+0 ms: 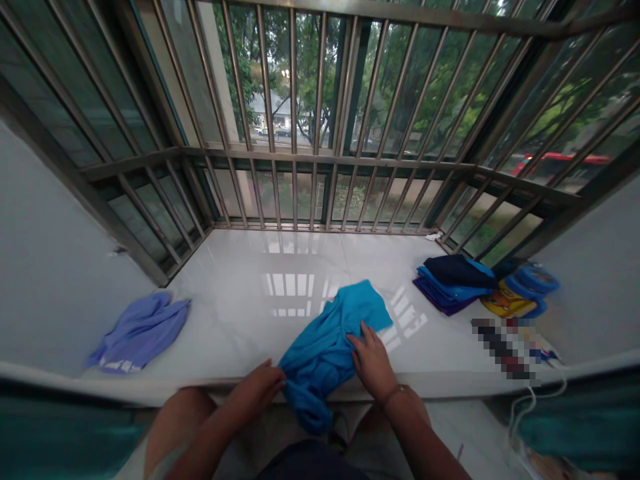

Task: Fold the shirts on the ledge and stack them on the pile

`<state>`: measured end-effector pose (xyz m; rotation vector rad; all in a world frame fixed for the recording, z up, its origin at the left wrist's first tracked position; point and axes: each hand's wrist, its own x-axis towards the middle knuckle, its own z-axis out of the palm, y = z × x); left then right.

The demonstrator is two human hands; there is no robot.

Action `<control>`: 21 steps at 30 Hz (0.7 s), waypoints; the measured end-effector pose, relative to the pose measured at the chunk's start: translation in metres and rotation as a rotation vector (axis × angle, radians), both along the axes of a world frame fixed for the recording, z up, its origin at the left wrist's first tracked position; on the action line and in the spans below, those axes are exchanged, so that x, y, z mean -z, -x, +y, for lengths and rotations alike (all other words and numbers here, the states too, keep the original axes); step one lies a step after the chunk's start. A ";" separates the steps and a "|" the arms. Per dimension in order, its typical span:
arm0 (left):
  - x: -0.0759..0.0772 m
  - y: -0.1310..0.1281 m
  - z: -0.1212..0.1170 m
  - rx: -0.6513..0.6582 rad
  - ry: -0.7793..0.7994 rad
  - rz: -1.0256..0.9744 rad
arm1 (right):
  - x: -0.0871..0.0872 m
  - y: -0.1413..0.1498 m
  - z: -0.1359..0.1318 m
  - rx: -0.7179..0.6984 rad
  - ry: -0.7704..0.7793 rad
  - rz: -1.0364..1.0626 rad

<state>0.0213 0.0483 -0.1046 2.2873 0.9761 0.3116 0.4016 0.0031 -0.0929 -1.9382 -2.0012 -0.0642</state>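
Note:
A bright blue garment [325, 340] lies crumpled at the front of the white sill, with one end hanging over the edge towards my lap. Its kind cannot be made out in the folds. At its lower left edge my left hand [265, 381] pinches the cloth. My right hand [371, 357] grips the fabric on the right side, thumb and forefinger against a fold. A lighter, flatter section of the same cloth extends beyond the right fingertips.
A lilac cloth [145, 330] lies crumpled at the left. Folded dark and blue clothes [453, 283] are stacked at the right, beside a blue and yellow container [523, 293]. A white cable [533, 407] hangs over the right edge. Metal window bars [320, 160] enclose the back.

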 end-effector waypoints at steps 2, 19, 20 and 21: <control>-0.013 0.033 0.018 -0.122 -0.052 -0.003 | -0.002 0.002 0.004 -0.063 0.039 0.034; -0.213 0.057 0.043 -0.697 0.061 -0.545 | -0.219 -0.014 -0.023 0.090 -0.380 1.063; -0.224 0.057 0.039 -0.709 0.030 -0.532 | -0.230 -0.019 -0.026 0.084 -0.411 1.047; -0.235 0.057 0.036 -0.710 -0.024 -0.499 | -0.239 -0.024 -0.028 0.078 -0.441 1.001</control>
